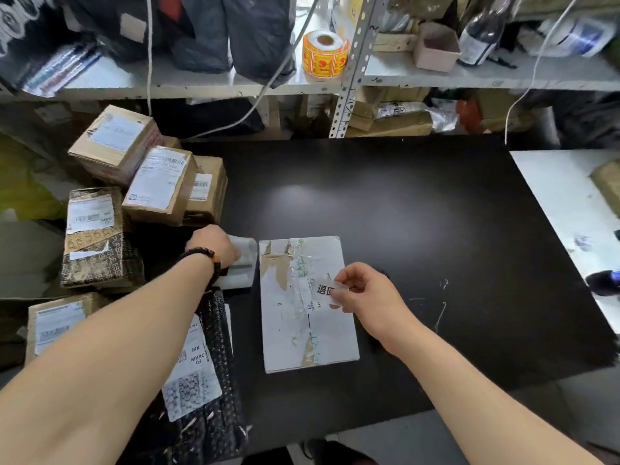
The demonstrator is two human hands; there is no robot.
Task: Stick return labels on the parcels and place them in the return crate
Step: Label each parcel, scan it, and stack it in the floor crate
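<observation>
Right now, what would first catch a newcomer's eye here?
The torn white parcel lies flat in the middle of the black table, and the right hand pinches a small return label over it. To its left, the left hand rests on a white sheet near stacked cardboard boxes.

I see a flat white parcel (pixel 308 307), tape torn, lying at the black table's (pixel 402 213) front middle. My right hand (pixel 365 293) pinches a printed return label (pixel 327 290) over it. Brown parcels (pixel 157 182) pile at the table's left edge.
</observation>
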